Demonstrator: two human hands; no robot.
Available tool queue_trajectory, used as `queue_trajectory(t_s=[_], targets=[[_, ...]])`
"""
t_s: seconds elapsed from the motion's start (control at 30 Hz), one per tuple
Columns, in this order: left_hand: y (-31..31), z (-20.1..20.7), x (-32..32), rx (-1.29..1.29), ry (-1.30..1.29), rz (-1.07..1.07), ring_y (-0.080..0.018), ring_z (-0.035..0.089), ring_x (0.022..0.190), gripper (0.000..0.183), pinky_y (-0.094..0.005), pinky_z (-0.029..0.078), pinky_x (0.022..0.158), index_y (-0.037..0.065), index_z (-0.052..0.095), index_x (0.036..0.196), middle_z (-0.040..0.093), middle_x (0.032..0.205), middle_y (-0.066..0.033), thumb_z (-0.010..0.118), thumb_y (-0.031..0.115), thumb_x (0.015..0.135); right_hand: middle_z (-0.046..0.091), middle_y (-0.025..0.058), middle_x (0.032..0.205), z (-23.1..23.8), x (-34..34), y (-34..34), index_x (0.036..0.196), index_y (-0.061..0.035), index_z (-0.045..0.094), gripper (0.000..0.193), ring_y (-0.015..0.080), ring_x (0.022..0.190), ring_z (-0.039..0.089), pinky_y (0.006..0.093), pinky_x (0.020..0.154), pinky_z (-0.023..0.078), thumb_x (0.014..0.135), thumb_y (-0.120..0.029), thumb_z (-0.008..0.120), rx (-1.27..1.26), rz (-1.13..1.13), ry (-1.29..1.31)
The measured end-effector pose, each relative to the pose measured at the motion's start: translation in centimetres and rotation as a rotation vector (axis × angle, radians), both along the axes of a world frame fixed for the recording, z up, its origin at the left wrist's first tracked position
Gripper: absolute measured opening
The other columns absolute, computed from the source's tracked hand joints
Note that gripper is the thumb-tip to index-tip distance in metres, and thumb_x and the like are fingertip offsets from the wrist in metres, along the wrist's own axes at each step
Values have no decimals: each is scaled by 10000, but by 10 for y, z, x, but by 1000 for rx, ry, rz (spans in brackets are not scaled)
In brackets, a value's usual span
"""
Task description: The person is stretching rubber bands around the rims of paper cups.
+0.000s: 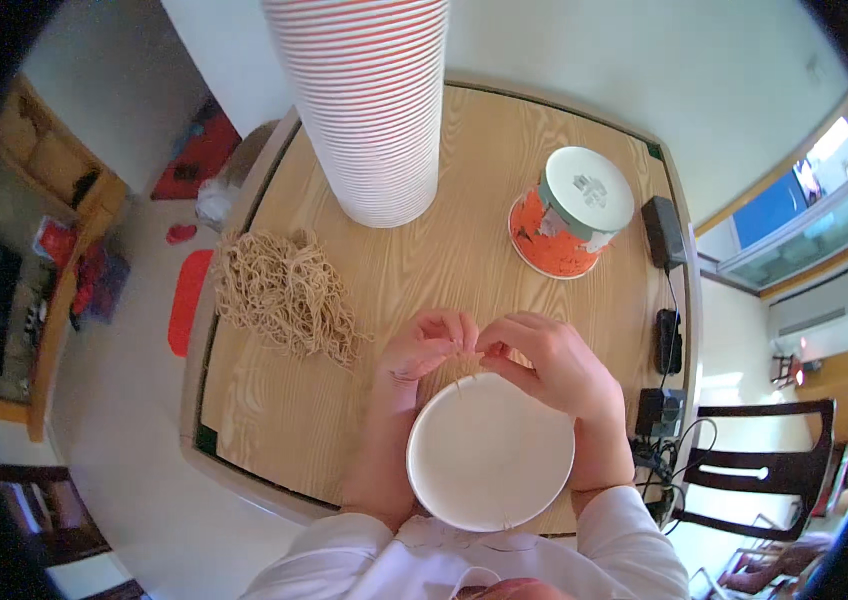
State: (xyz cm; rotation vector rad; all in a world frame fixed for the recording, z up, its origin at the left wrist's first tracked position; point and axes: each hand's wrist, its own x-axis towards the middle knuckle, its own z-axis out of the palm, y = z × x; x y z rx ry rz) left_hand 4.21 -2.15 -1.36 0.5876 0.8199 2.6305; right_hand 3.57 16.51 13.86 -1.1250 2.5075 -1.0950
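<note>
A white paper bowl (490, 452) sits bottom-up at the near edge of the wooden table (484, 170), tucked against the person's body, so its rim faces both hands. Just beyond its far rim, the left hand (422, 352) and right hand (549, 362) meet fingertip to fingertip, fingers narrowed into pinches on a thin cord (461, 385) that runs down to the bowl's edge; the close grip seems suited to fine threading or knotting. Toward the left edge lies a loose heap of tan cords (284, 292), within easy reach. At the far edge stands a tall stack of nested bowls (369, 100). Nearer the right edge, an orange bowl (569, 215) rests tilted, bottom up.
</note>
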Motion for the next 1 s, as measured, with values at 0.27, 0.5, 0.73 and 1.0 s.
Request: queue_trajectory(t_s=[0.27,0.5,0.73,1.0], targets=[[1,-7,-8,-20,43,-28,-136,550,826,104,-270,423,755,31,606,811,578,876,-59,697,77,789,651,98,824,-1,-7,-8,933,-10,635,141,216,781,650,310,718,500,799,-34,672,-73,38,-183],[-7,6,-4,-142,10,-57,-118,550,827,107,-260,420,761,35,607,780,575,827,-27,706,77,781,644,55,804,-5,-4,-17,888,7,579,125,148,807,638,278,759,496,808,4,675,-123,-104,-430],[-8,3,-4,-140,54,-62,-118,548,829,127,-264,419,766,42,610,780,575,823,-25,722,101,767,595,63,850,-4,-1,-20,892,2,597,179,161,802,606,289,724,485,754,23,709,-117,-148,-435],[-5,9,-9,-76,79,-86,-123,525,776,138,-265,409,720,37,583,763,557,794,-30,703,102,784,510,46,731,11,9,-17,915,-98,701,265,197,715,550,308,596,442,669,-7,743,34,213,130]])
